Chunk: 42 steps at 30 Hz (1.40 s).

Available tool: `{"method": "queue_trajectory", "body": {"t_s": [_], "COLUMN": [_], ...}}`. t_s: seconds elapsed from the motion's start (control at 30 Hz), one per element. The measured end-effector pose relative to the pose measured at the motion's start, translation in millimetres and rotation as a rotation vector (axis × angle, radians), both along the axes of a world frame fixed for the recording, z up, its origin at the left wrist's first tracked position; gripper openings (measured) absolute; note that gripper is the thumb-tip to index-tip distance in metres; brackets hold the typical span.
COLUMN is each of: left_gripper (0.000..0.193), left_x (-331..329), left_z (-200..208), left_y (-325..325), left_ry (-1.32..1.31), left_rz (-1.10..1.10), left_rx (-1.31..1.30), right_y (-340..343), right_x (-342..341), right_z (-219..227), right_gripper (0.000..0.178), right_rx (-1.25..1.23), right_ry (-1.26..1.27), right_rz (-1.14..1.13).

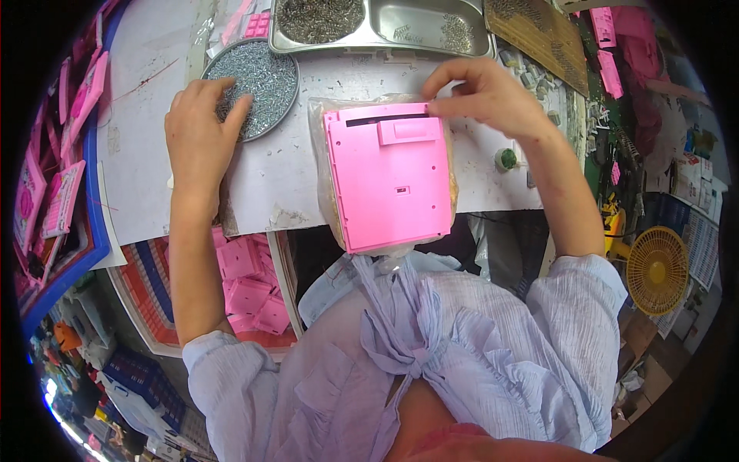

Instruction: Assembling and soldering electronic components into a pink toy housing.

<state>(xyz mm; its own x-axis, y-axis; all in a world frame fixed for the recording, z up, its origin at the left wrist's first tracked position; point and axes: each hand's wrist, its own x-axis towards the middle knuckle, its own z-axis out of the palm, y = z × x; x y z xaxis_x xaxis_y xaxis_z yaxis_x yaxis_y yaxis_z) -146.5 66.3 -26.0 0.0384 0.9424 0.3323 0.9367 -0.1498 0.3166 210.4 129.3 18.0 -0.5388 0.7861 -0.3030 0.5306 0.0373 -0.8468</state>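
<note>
A pink plastic casing (389, 169) lies flat on a plastic-wrapped pad (322, 165) at the table's front edge. It has a long dark slot near its far end, a raised block beside that slot and several small holes. At its far right corner is my right hand (485, 100), with thumb and forefinger curled close together; whatever lies between the fingertips is too small to make out. My left hand (202, 127) rests at the left rim of a round metal dish (295, 96) full of small silvery screws (262, 85). Its fingertips touch the screws, thumb and fingers apart.
Behind the casing stands a steel divided tray (416, 50) with small metal parts. A brown board (539, 38) lies right of it. Pink panels fill a blue bin (100, 223) at left; more pink parts sit in a crate (146, 339) below. A green-topped bottle (506, 159) stands at right.
</note>
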Motion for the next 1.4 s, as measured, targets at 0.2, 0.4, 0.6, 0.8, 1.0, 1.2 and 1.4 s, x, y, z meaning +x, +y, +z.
{"method": "queue_trajectory", "body": {"t_s": [0.2,0.4,0.6,0.8,1.0,1.2,1.4], "left_gripper": [0.013,0.012,0.016,0.017,0.007,0.017,0.018], "left_x": [-11.4,-11.5,-14.6,1.7,94.8,145.8,162.7], "left_z": [-10.2,-17.3,-18.7,-17.8,21.0,26.1,24.3], "left_y": [-0.3,3.6,5.8,3.6,-54.4,-87.5,-83.8], "left_ry": [0.013,-0.069,-0.054,0.076,-0.171,-0.365,-0.292], "left_rz": [-0.010,0.021,0.070,0.006,-0.352,-0.614,-0.698], "left_rx": [-0.180,-0.026,-0.038,0.122,0.031,-0.127,-0.116], "right_y": [36.6,68.8,80.8,62.3,9.1,-80.5,-106.6], "right_x": [-107.1,-206.4,-231.3,-198.0,-79.9,12.4,31.5], "right_z": [25.9,-39.8,-42.5,-20.0,-3.2,-15.4,-17.4], "right_gripper": [0.010,0.019,0.020,0.021,0.019,0.014,0.013], "right_rx": [0.782,1.229,1.154,1.225,1.106,0.701,0.634], "right_ry": [0.056,-0.362,-0.371,-0.235,-0.125,0.123,0.164], "right_rz": [0.276,0.625,0.536,0.399,0.242,-0.012,-0.144]}}
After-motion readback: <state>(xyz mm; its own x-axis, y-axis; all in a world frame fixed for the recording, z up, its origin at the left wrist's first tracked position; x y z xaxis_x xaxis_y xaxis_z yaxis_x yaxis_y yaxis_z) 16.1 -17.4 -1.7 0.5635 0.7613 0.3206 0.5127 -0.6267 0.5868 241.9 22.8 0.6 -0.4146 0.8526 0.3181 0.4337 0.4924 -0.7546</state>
